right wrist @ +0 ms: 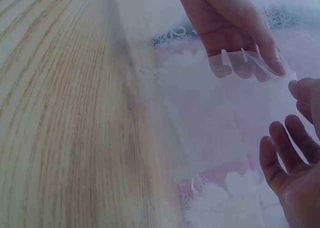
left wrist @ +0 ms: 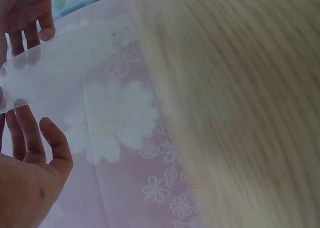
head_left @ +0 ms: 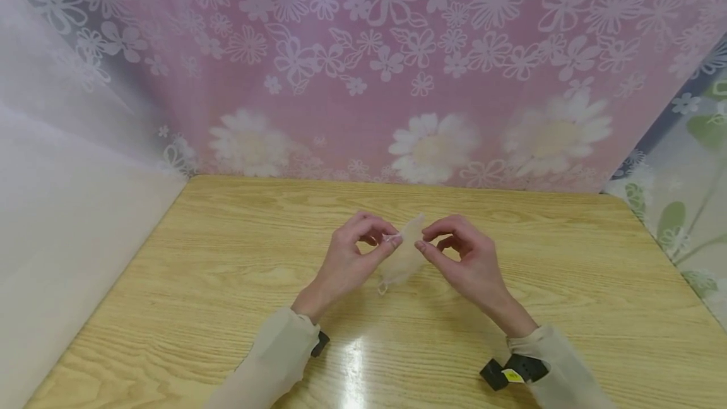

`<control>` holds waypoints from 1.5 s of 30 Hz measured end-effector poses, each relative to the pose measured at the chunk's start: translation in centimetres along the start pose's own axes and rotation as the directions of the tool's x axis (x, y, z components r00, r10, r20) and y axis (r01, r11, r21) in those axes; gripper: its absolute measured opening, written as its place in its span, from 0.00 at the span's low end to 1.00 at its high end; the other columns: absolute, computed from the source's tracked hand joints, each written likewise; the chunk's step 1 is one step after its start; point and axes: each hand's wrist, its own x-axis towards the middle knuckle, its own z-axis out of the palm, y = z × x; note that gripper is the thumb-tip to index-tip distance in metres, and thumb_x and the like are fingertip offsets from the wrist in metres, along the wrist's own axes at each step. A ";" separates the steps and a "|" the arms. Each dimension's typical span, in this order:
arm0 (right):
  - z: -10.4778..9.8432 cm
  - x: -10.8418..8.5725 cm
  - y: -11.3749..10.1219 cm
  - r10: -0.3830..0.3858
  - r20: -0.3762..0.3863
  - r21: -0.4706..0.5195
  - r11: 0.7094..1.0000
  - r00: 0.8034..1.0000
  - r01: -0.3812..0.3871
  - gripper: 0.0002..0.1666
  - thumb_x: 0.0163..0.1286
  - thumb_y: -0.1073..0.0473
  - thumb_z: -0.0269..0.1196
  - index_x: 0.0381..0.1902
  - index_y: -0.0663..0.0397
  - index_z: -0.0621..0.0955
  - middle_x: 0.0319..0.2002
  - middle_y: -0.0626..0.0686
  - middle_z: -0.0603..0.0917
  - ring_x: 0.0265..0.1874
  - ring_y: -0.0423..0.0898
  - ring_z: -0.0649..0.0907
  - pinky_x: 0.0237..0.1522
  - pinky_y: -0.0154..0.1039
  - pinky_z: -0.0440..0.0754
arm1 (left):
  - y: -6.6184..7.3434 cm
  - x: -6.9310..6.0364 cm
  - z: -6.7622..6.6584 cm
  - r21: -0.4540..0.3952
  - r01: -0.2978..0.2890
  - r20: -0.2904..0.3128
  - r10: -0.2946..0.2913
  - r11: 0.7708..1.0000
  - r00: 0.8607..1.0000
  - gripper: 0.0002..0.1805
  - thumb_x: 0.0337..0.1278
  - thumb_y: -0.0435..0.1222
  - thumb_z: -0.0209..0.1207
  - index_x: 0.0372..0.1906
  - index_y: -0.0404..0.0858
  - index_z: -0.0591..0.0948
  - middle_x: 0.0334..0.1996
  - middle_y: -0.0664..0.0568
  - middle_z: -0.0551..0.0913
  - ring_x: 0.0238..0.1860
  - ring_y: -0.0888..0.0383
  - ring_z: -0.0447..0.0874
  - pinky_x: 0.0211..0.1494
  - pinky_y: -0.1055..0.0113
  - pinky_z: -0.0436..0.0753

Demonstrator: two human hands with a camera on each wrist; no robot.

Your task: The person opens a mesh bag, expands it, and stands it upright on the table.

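A thin translucent bag [head_left: 407, 257], seemingly plastic, hangs above the table between both hands. The left hand [head_left: 354, 248] pinches its upper edge between thumb and fingers. On the other side the right hand [head_left: 468, 257] has its thumb and index finger bent close to the bag's edge; whether they touch it is unclear. In the right wrist view the left hand [right wrist: 235, 30] grips the see-through sheet [right wrist: 220, 118], some fingers showing behind it. The left wrist view shows the sheet [left wrist: 55, 62] stretching across, with the left hand [left wrist: 35, 168] below.
A wood-grain table [head_left: 227, 257] lies under the hands. Behind it hangs a pink flowered curtain [head_left: 352, 100], with a whitish sheet [head_left: 74, 163] at the left and a leaf-patterned one [head_left: 681, 207] at the right. Dark wrist devices show at both sleeves.
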 end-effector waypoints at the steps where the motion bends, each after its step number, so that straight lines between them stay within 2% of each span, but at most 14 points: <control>1: 0.1 0.0 0.0 -0.002 0.014 -0.004 1.000 1.000 0.003 0.15 0.59 0.79 0.70 0.43 0.62 0.85 0.39 0.55 0.84 0.40 0.36 0.83 0.39 0.27 0.85 | 0.0 0.0 0.1 -0.004 -0.005 -0.001 0.005 1.000 1.000 0.03 0.66 0.37 0.67 0.42 0.44 0.87 0.40 0.53 0.83 0.39 0.61 0.81 0.45 0.65 0.85; 4: 0.3 -0.1 0.1 -0.018 0.044 0.007 1.000 0.999 0.018 0.17 0.59 0.79 0.69 0.44 0.61 0.87 0.40 0.57 0.84 0.41 0.36 0.84 0.42 0.29 0.87 | 0.2 0.0 0.2 -0.019 -0.015 0.004 0.015 1.000 1.000 0.04 0.67 0.37 0.66 0.44 0.43 0.86 0.41 0.52 0.85 0.38 0.60 0.82 0.45 0.65 0.85; 7: 0.5 -0.1 0.2 -0.037 0.056 0.019 0.999 0.998 0.036 0.17 0.60 0.80 0.69 0.45 0.62 0.87 0.41 0.58 0.83 0.42 0.37 0.85 0.44 0.29 0.87 | 0.3 0.0 0.4 -0.030 -0.001 0.022 0.002 1.000 1.000 0.06 0.68 0.37 0.66 0.45 0.44 0.86 0.41 0.53 0.87 0.37 0.61 0.84 0.45 0.66 0.86; 13: 0.8 0.0 0.2 -0.061 0.044 0.014 0.998 0.997 0.060 0.15 0.61 0.80 0.67 0.44 0.64 0.88 0.42 0.60 0.84 0.44 0.36 0.85 0.47 0.28 0.87 | 0.3 0.0 0.7 -0.040 0.056 0.069 -0.053 0.998 0.996 0.06 0.69 0.39 0.64 0.47 0.44 0.85 0.43 0.55 0.89 0.40 0.61 0.86 0.49 0.64 0.86; 18: 0.8 0.1 0.4 -0.048 0.024 0.023 0.999 0.999 0.047 0.15 0.62 0.81 0.65 0.44 0.65 0.87 0.42 0.61 0.84 0.45 0.34 0.85 0.46 0.28 0.87 | 0.2 -0.2 0.7 -0.076 0.123 0.126 -0.113 0.989 0.986 0.09 0.69 0.42 0.65 0.49 0.48 0.84 0.47 0.59 0.87 0.47 0.62 0.86 0.54 0.63 0.85; 23: 0.7 0.2 0.7 -0.042 0.016 0.043 0.998 0.999 0.041 0.10 0.66 0.78 0.65 0.43 0.66 0.87 0.42 0.56 0.86 0.43 0.37 0.85 0.43 0.27 0.86 | 0.1 -0.3 0.5 -0.131 0.178 0.165 -0.155 0.975 0.974 0.11 0.74 0.42 0.59 0.56 0.47 0.82 0.51 0.54 0.86 0.52 0.59 0.85 0.58 0.60 0.83; 27: 0.6 0.2 0.7 -0.009 0.006 0.046 0.999 1.000 0.009 0.08 0.67 0.76 0.65 0.41 0.67 0.87 0.40 0.49 0.87 0.39 0.38 0.84 0.36 0.27 0.83 | 0.2 -0.3 0.3 -0.135 0.211 0.167 -0.187 0.968 0.968 0.13 0.79 0.44 0.53 0.57 0.48 0.82 0.52 0.52 0.86 0.53 0.56 0.84 0.58 0.59 0.83; 30: 0.7 0.2 0.7 0.032 0.009 0.042 0.999 0.999 -0.032 0.10 0.67 0.77 0.65 0.42 0.63 0.87 0.39 0.46 0.87 0.35 0.37 0.83 0.32 0.27 0.81 | 0.1 -0.1 0.4 -0.119 0.214 0.155 -0.195 0.970 0.968 0.13 0.77 0.44 0.55 0.57 0.48 0.83 0.51 0.55 0.87 0.52 0.56 0.85 0.57 0.59 0.83; 36: 0.8 0.0 0.7 0.085 0.043 0.067 0.994 0.995 -0.088 0.11 0.68 0.76 0.64 0.44 0.62 0.86 0.34 0.51 0.85 0.25 0.37 0.82 0.23 0.32 0.81 | -0.3 0.0 0.7 -0.089 0.195 0.113 -0.184 0.977 0.976 0.10 0.74 0.40 0.60 0.53 0.45 0.85 0.48 0.54 0.88 0.48 0.60 0.86 0.55 0.59 0.85; 40: 0.9 0.2 0.6 0.117 0.051 0.066 0.991 0.992 -0.121 0.08 0.70 0.75 0.63 0.44 0.63 0.85 0.36 0.55 0.86 0.30 0.37 0.86 0.29 0.36 0.87 | -0.4 0.0 0.8 -0.082 0.201 0.098 -0.192 0.976 0.976 0.08 0.74 0.39 0.59 0.50 0.45 0.84 0.46 0.54 0.88 0.46 0.60 0.85 0.54 0.60 0.85; 45: 0.8 0.2 0.4 0.158 0.042 0.048 0.986 0.987 -0.160 0.07 0.70 0.73 0.63 0.43 0.64 0.85 0.39 0.54 0.87 0.35 0.36 0.86 0.35 0.37 0.89 | -0.5 0.0 0.6 -0.116 0.246 0.110 -0.234 0.962 0.966 0.07 0.74 0.40 0.59 0.50 0.44 0.83 0.44 0.52 0.87 0.44 0.61 0.84 0.49 0.64 0.85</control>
